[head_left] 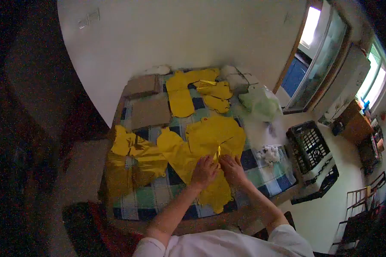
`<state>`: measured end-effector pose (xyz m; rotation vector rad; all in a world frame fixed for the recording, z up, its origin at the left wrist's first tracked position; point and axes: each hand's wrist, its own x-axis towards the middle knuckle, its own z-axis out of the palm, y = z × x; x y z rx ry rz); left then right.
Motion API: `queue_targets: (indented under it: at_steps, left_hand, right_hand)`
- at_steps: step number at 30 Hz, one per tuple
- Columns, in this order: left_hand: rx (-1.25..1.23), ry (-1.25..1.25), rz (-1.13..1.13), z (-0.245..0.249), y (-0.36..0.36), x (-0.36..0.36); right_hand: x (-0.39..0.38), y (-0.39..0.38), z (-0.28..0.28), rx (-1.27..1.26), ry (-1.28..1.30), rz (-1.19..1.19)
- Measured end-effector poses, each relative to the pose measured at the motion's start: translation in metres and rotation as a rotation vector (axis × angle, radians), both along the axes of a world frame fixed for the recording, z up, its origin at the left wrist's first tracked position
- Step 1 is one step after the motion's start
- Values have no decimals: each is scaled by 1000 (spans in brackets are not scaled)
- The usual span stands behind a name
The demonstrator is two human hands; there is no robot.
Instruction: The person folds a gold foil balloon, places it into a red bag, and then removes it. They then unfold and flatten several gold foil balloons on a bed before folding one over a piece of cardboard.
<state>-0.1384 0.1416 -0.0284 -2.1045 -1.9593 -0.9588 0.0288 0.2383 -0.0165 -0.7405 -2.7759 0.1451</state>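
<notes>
Broad yellow sheet (212,132) — shiny, round-edged, with one bright narrow fold.

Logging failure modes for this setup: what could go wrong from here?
- Creasing or tearing: a fold stands up in the yellow sheet between the left hand and right hand; pulling might damage it.
- Snagging: a wrinkled yellow piece lies close on the left and could get dragged along.
- Slipping: the sheet's lower end lies near the checked cloth's front edge and might slide over.
</notes>
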Motion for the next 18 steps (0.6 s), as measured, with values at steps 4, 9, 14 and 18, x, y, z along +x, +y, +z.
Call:
queue_targets:
  at_steps: [4,9,14,18]
  left_hand:
    - [216,256,107,-24,9,-5]
    - [-75,-11,60,-2,-6,-1]
    - [428,389,296,-46,15,-11]
    - [-29,7,184,5,-9,-2]
  right_hand:
    - [-12,-3,30,-14,-44,-23]
    - [-21,7,22,-48,11,34]
    - [-29,2,17,-68,-18,3]
    - [-31,-2,20,-42,6,-12]
